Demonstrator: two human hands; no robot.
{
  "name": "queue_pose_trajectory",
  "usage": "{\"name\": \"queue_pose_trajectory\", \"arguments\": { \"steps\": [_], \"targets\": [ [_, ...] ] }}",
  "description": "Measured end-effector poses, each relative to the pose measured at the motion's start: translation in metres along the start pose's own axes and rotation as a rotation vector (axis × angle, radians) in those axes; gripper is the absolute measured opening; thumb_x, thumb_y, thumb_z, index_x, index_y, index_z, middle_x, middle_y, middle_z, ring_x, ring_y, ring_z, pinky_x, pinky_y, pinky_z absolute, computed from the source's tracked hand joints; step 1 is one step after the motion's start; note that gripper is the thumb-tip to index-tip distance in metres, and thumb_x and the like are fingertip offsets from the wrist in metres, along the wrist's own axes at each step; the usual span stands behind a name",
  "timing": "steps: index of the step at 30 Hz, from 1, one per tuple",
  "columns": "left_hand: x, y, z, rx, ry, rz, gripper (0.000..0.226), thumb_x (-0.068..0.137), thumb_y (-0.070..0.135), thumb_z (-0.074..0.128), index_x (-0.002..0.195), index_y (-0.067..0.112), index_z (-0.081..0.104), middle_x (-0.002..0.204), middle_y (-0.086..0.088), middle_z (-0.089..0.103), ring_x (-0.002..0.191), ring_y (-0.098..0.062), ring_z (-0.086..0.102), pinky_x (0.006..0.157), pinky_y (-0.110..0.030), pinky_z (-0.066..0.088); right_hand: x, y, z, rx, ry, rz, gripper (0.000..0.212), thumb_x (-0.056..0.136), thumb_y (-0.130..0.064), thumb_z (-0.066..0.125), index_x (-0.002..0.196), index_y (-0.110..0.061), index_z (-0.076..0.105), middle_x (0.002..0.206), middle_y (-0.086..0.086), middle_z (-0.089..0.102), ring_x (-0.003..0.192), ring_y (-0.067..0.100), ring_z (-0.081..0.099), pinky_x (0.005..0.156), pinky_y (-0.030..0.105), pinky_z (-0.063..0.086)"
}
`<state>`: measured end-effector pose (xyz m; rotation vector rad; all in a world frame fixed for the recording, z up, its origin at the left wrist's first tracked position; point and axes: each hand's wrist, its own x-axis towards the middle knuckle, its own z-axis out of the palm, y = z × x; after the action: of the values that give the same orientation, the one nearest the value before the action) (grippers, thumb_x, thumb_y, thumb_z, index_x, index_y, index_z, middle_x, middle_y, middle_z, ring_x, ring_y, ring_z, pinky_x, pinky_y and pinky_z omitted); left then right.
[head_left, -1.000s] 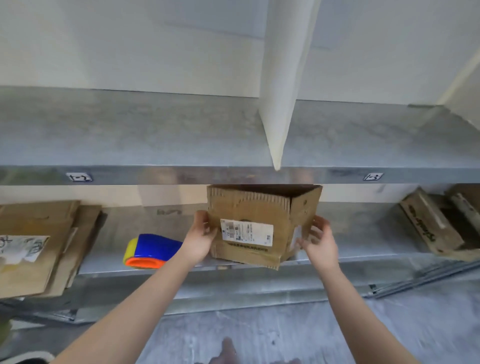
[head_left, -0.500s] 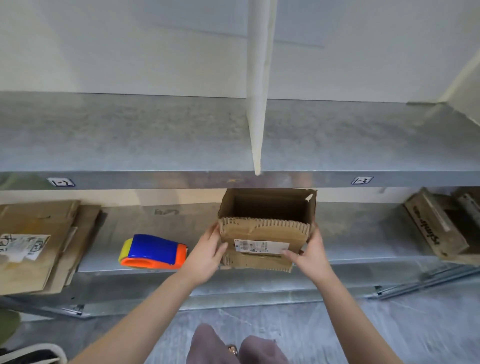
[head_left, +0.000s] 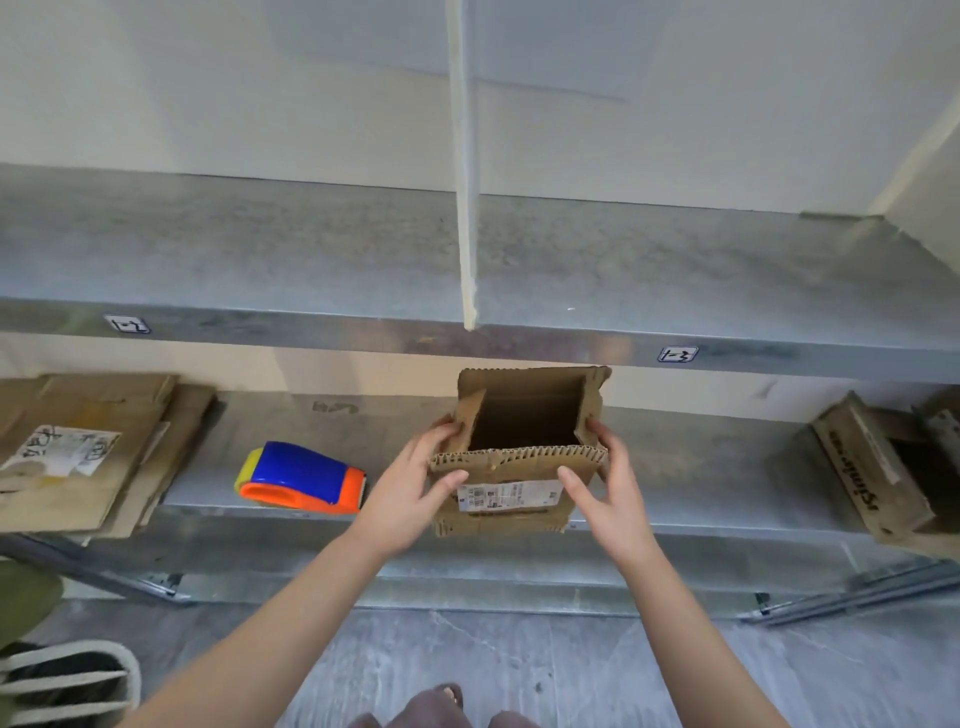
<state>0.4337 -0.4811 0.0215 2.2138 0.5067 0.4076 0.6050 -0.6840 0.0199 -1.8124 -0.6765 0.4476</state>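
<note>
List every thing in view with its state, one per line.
Box: upright, top open, label facing the camera.
Left hand: grips the box's left side.
Right hand: grips the box's right side.
Tape dispenser: lying on the lower shelf, untouched.
Flat cardboard: stacked flat at the shelf's left end.
Second box: tipped over at the right end.

Open brown cardboard box (head_left: 519, 467), upright, labelled front, on lower shelf edge

Brown cardboard box (head_left: 519, 467) bears a white label; the tape dispenser (head_left: 301, 480) is blue, orange and yellow.
</note>
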Motion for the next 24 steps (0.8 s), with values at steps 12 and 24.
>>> {"name": "queue_pose_trajectory", "arguments": {
  "steps": [12, 24],
  "targets": [
    [0.023, 0.024, 0.004, -0.178, 0.095, -0.204, 0.062, 0.079, 0.052, 0.070, 0.133, 0.034, 0.044, 0.130, 0.009, 0.045, 0.118, -0.008, 0.049, 0.093, -0.026, 0.045, 0.018, -0.003, -0.039, 0.081, 0.017, 0.144, 0.064, 0.082, -0.031, 0.075, 0.132, -0.036, 0.037, 0.130, 0.002, 0.052, 0.108, 0.012, 0.061, 0.094, 0.043, 0.054],
    [0.036, 0.028, 0.005, -0.154, -0.064, -0.175, 0.060, 0.083, 0.038, 0.072, 0.137, 0.040, 0.046, 0.146, 0.011, 0.042, 0.131, -0.003, 0.040, 0.109, -0.019, 0.031, 0.038, 0.000, -0.061, 0.053, -0.288, 0.190, 0.061, 0.084, -0.010, 0.073, 0.123, -0.053, 0.054, 0.137, -0.014, 0.047, 0.126, 0.018, 0.049, 0.072, 0.042, 0.061]
  ]
}}
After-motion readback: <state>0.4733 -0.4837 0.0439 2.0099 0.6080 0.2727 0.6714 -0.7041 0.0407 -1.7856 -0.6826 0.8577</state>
